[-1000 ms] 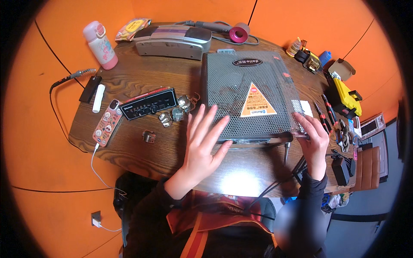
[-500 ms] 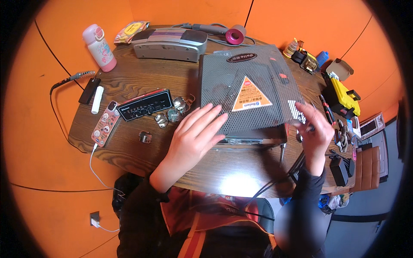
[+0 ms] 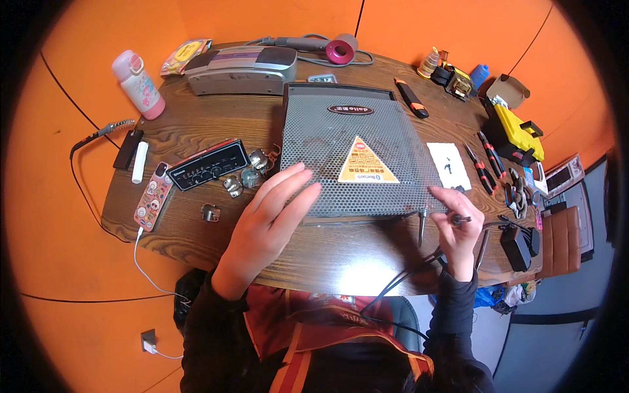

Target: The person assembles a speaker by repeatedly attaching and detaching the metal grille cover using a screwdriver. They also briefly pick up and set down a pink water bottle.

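A grey perforated metal grille (image 3: 314, 141) with an oval badge and a triangular orange sticker (image 3: 368, 164) lies over a dark box frame (image 3: 285, 108). At its near left corner is my left hand (image 3: 262, 219), open, the fingers stretched out and the tips at the mesh edge. My right hand (image 3: 458, 229) is at the near right corner, its fingers curled around a small dark object that I cannot make out. A thin metal shaft (image 3: 422, 229) stands out below the grille's near edge. Left of the frame sit a black control panel (image 3: 213, 167) with knobs and several metal parts (image 3: 251, 177).
Pliers (image 3: 483, 169), a box cutter (image 3: 411, 98), a white card (image 3: 448, 165) and a yellow toolbox (image 3: 517, 134) are on the right. A silver speaker-like case (image 3: 242, 72), a hair dryer (image 3: 341, 49) and a bottle (image 3: 139, 85) stand behind. Black cables (image 3: 406, 275) hang near my right arm.
The grille has come down flatter onto the frame, so the box cutter, pliers and white card show beside it. My right hand has moved lower with its corner; both hands sit farther left in view.
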The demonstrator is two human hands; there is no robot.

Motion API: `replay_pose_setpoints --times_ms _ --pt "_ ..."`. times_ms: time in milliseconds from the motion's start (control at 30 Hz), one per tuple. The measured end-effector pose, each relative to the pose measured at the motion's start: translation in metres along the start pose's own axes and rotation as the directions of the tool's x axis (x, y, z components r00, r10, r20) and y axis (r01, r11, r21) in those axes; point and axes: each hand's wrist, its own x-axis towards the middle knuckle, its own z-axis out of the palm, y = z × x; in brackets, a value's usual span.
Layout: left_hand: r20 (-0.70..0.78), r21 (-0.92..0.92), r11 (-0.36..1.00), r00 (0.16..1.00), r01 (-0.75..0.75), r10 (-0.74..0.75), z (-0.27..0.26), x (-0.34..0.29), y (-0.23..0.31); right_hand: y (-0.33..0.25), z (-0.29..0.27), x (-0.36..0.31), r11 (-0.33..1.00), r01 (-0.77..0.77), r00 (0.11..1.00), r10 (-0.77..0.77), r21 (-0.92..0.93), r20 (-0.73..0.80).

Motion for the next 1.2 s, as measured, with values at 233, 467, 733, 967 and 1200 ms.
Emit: replay_pose_setpoints --times_ms 233,467,733,967,1200 --pt "-0.065 -0.011 1.0 0.998 0.008 -0.008 0.003 -0.005 0.011 0.006 0.005 -0.007 0.998 0.058 0.998 -0.058 0.005 -0.001" --pt "-0.053 -0.001 1.0 0.999 0.007 -0.007 -0.001 -0.001 0.017 0.007 0.004 -0.012 0.999 -0.002 1.0 0.002 0.052 0.002" --pt "-0.08 -0.014 1.0 0.997 -0.002 0.001 -0.005 0.006 0.013 0.006 0.012 -0.006 0.999 0.032 0.999 -0.032 -0.006 -0.041" --pt "-0.108 -0.115 0.993 0.994 0.0 -0.013 0.002 0.007 0.008 0.003 0.008 -0.007 1.0 -0.024 0.996 0.024 0.0 -0.09" --pt "-0.167 -0.258 0.966 0.986 -0.013 -0.031 0.02 -0.003 -0.014 0.013 0.014 -0.003 0.999 0.047 0.996 -0.049 -0.026 -0.075"
